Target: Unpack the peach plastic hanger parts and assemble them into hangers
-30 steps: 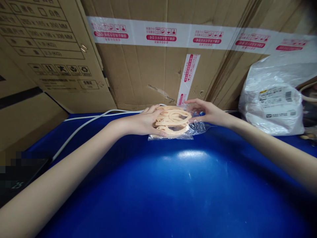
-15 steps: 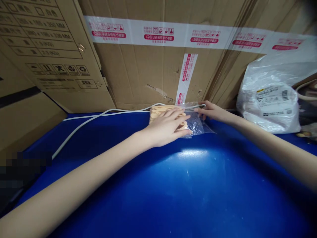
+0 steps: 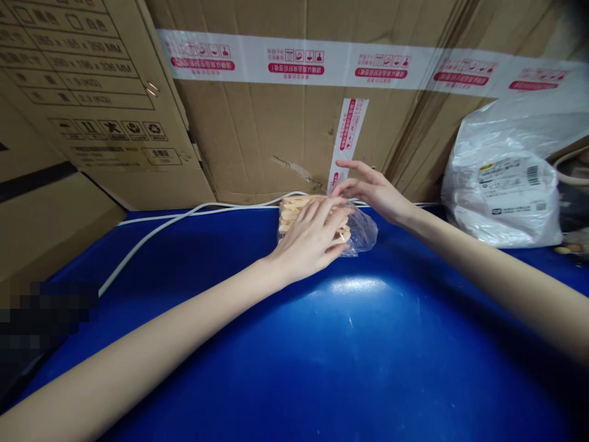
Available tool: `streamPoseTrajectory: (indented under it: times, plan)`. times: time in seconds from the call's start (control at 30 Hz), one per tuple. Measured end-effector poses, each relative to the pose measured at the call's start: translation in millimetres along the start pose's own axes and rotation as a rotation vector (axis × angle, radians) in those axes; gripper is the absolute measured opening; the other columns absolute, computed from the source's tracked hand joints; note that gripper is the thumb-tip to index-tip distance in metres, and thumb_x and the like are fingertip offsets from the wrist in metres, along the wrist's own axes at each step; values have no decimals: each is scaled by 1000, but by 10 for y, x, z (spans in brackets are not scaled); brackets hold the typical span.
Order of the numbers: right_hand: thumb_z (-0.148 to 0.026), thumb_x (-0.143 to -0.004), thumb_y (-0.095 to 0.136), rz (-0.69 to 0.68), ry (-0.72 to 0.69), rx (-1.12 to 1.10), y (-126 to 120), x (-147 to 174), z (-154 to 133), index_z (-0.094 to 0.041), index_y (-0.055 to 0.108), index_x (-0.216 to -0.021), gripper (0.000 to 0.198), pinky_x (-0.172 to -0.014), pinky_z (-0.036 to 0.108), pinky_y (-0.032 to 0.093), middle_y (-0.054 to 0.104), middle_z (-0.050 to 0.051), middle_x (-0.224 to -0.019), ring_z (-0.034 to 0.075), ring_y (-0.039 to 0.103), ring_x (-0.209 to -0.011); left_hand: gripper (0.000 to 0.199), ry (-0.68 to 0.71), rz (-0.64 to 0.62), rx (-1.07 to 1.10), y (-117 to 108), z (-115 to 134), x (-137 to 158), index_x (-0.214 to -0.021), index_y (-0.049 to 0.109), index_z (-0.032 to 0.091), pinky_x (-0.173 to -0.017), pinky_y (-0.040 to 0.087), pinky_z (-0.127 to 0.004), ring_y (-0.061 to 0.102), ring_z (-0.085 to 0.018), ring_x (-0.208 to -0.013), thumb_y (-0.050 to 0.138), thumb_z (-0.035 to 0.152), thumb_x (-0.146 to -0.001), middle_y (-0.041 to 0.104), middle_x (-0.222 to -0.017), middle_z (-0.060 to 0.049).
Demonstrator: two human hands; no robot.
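A clear plastic bag (image 3: 366, 231) of light wooden pieces with rounded ends (image 3: 289, 212) lies at the back of the blue surface, against the cardboard. Their exact kind I cannot make out. My left hand (image 3: 307, 239) rests over the top of the bag, fingers spread, covering much of the pieces. Behind it and to the right is my right hand (image 3: 375, 191), its index finger stretched out and the others loosely bent. Its lower fingertips are close to my left fingers and the bag's back edge; whether they touch the plastic is unclear.
Large cardboard boxes (image 3: 257, 135) form a wall behind, with another printed box (image 3: 105, 98) at the left. A white cable (image 3: 151, 236) runs along the back. At the right stands a white plastic-wrapped package (image 3: 506, 202) on the blue surface (image 3: 350, 362).
My right hand has left the bag's far right end, rising and moving left toward my left hand. The bag's loose end now reaches less far right. My left hand stays nearly in place.
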State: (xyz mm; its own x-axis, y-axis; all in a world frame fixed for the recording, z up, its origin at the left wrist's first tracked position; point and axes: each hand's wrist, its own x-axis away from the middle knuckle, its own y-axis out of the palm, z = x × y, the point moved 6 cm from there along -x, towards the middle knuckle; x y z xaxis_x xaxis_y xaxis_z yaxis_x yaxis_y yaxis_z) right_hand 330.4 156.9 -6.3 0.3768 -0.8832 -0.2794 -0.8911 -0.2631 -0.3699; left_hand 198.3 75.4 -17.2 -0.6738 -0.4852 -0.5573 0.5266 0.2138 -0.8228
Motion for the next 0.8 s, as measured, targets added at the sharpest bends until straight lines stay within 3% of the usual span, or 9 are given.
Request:
streamPoseTrajectory:
  times: [0.07, 0.13, 0.23, 0.33, 0.43, 0.57, 0.8]
  plan:
    - [-31, -79, 58, -48, -78, 93, 55, 42, -38, -25, 45, -132, 55, -98, 44, 47, 68, 6, -112, 24, 64, -107, 53, 29, 93, -2, -76, 49, -25, -137, 40, 14, -111, 33, -47, 38, -29, -136, 58, 26, -89, 39, -147, -18]
    - [-35, -81, 60, -118, -156, 187, 129, 82, -63, -25, 49, -130, 51, -102, 44, 45, 64, 8, -124, 25, 60, -115, 48, 103, 137, -43, -125, 117, -62, -137, 41, 15, -113, 30, -48, 39, -27, -135, 53, 24, -91, 43, -146, -16]
    - [-39, -85, 57, -167, -302, 369, 238, 111, -81, -23, 51, -129, 47, -107, 47, 38, 57, 10, -134, 26, 53, -124, 25, 216, 114, -151, -125, 181, -87, -114, 60, 18, -112, 31, -45, 57, -22, -116, 43, 19, -96, 67, -117, -7]
    - [-40, -88, 52, -129, -384, 553, 310, 76, -31, -22, 53, -131, 47, -110, 52, 31, 54, 12, -137, 28, 46, -130, 24, 255, 101, -233, -105, 166, -11, -96, 66, 20, -105, 38, -43, 63, -21, -102, 42, 20, -96, 72, -98, -3]
    - [-43, -92, 45, -131, -317, 623, 358, 8, 90, -22, 54, -132, 46, -110, 55, 29, 57, 11, -135, 30, 47, -130, 23, 287, 106, -253, -80, 160, 154, -99, 67, 18, -103, 41, -41, 64, -21, -103, 45, 19, -94, 73, -102, -5]
    - [-47, -96, 39, -153, -193, 515, 375, -38, 168, -25, 54, -133, 46, -109, 50, 36, 57, 7, -137, 26, 52, -126, 25, 296, 79, -247, -38, 175, 322, -103, 68, 14, -105, 42, -37, 66, -19, -104, 44, 19, -95, 74, -106, -7]
    - [-47, -88, 55, -227, -91, 419, 324, -119, 172, -22, 57, -129, 49, -106, 49, 40, 62, 8, -130, 27, 58, -119, 24, 336, 70, -306, -21, 179, 266, -104, 68, 12, -104, 45, -39, 64, -21, -110, 46, 12, -94, 73, -110, -9]
